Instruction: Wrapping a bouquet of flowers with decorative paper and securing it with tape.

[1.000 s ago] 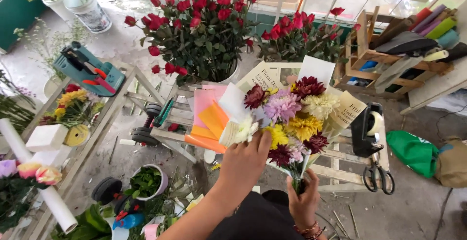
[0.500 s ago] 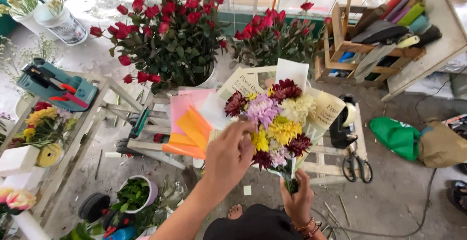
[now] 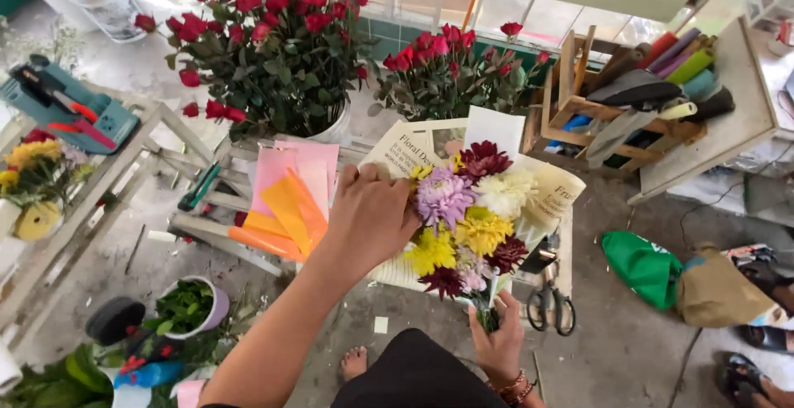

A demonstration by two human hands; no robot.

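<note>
Mixed chrysanthemum bouquet [image 3: 473,218] above printed wrapping paper [image 3: 552,194]. Right hand [image 3: 500,343] below bouquet, fingers clenched round stems. Left hand [image 3: 370,213] at bouquet's left edge, fingers curled against blooms; grasp unclear. Scissors [image 3: 550,304] just right of stems.

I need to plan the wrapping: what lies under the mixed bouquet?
Under the mixed bouquet lie printed newspaper sheets and a white sheet on a slatted wooden table. The right hand grips the stems; the left hand covers the bouquet's left side.
</note>
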